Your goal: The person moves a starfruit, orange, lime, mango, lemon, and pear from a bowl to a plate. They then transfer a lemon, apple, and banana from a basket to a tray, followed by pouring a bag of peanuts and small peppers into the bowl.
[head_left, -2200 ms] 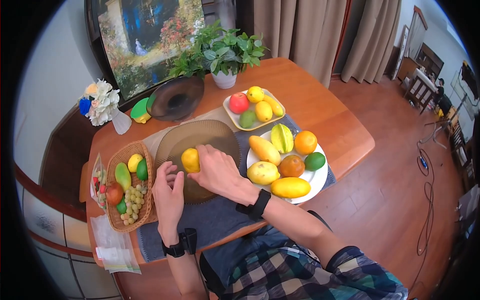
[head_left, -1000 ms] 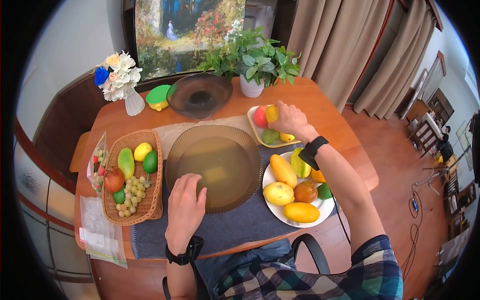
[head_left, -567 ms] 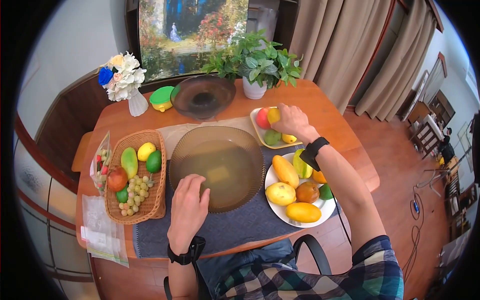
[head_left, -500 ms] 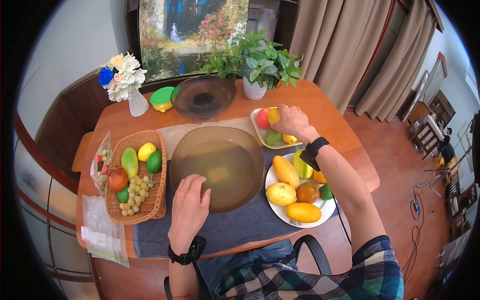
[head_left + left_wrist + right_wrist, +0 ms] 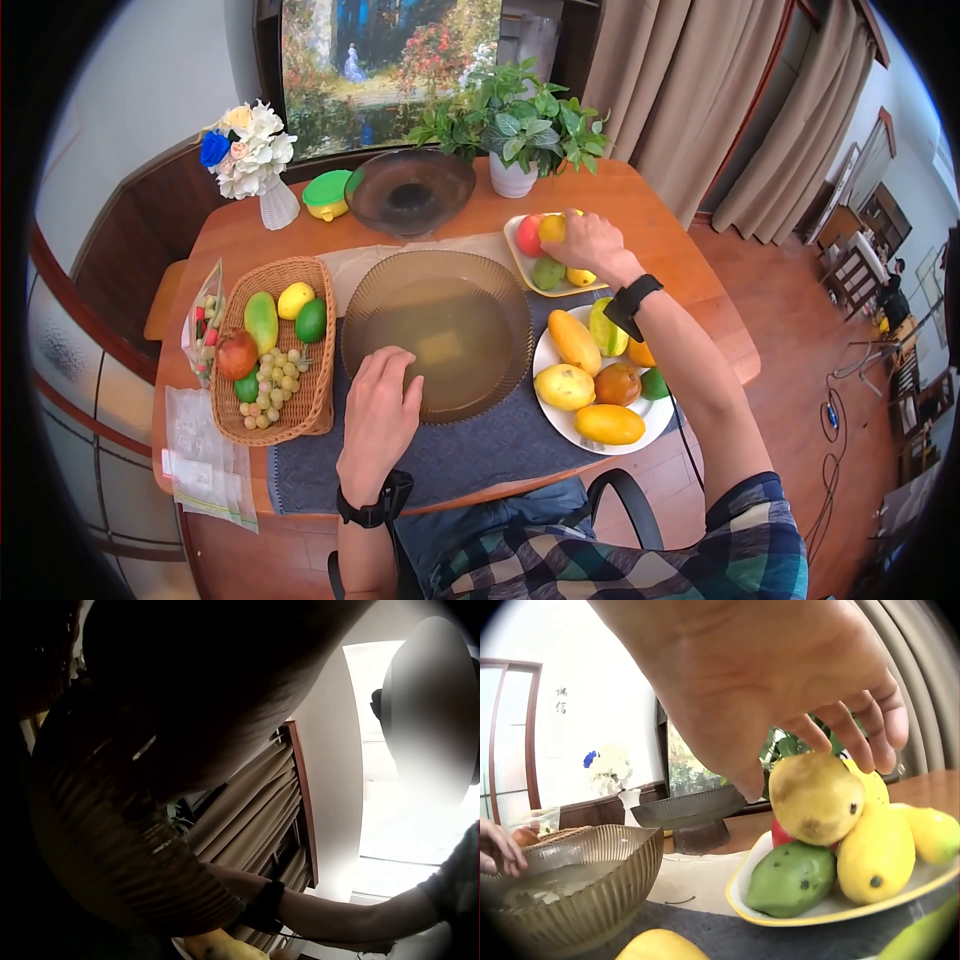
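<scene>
In the head view my right hand [image 5: 592, 250] is over a yellow-rimmed tray [image 5: 555, 291] of fruit. Beneath its palm in the right wrist view, a round yellow fruit [image 5: 815, 799] with brown patches sits on top of a green fruit [image 5: 793, 877] and a lemon [image 5: 876, 856]. The fingers hang loosely bent behind this fruit, and the thumb is just to its left, a narrow gap between them. My left hand [image 5: 378, 412] lies with relaxed fingers over the near-left rim of a ribbed brown glass bowl [image 5: 505, 385] of water. Nothing shows in it.
Several fruits lie on a white plate [image 5: 588, 436], right of the bowl. To its left, a wicker basket [image 5: 322, 415] holds grapes and other fruit. A dark glass dish [image 5: 400, 205], a potted plant [image 5: 515, 180] and a flower vase [image 5: 280, 208] stand farther back.
My right hand has carried the yellow fruit from over the bowl to the tray, then stayed there. My left hand has dropped back to the bowl's near rim. The head view has shifted.
</scene>
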{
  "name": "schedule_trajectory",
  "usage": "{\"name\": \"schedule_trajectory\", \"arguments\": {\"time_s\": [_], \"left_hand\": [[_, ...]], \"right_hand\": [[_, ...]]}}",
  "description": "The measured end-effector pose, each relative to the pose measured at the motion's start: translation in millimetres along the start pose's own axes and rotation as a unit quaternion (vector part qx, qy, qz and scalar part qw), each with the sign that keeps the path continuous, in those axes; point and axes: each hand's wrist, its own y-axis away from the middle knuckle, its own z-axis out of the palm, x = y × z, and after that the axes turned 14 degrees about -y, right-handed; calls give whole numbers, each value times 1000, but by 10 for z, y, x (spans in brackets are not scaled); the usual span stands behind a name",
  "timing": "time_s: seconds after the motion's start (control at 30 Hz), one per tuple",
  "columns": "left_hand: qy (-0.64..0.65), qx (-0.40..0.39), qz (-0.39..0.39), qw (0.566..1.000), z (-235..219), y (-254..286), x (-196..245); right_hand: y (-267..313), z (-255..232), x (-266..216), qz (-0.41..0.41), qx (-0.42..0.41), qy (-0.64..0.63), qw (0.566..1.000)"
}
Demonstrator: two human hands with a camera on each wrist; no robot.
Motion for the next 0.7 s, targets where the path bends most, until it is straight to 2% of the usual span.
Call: {"name": "schedule_trajectory", "arguments": {"time_s": [0.07,0.13,0.17,0.23,0.27,0.33,0.37,0.43,0.57,0.63,0.7], "left_hand": [[-2,0,0,1000,-4,1,-4],[-7,7,1,1000,4,-2,0],[-8,5,-1,1000,7,0,1],[-11,10,-1,1000,15,-11,4],[-13,9,-2,1000,21,-12,0],[-4,14,4,1000,33,-5,-13],[-6,13,2,1000,34,-6,-17],[-17,28,20,999,31,-18,-29],[46,42,-6,998,18,-25,-50],[104,108,16,989,-92,8,-27],[104,114,-4,988,-251,79,-20]], "right_hand": [[112,-103,-93,14,15,15,1000],[271,-252,-188,-40,79,27,996],[388,-362,-245,-40,76,26,996],[697,-647,-404,-120,76,-13,990],[859,-730,-463,-120,75,-14,990],[1218,-796,-547,-230,82,-112,963],[1380,-778,-588,-231,79,-113,963],[1679,-665,-694,-268,48,-238,932],[1912,-185,-910,-253,19,-269,929],[1903,111,-1047,-220,25,-338,914],[1787,467,-1126,-230,29,-375,898]]}}
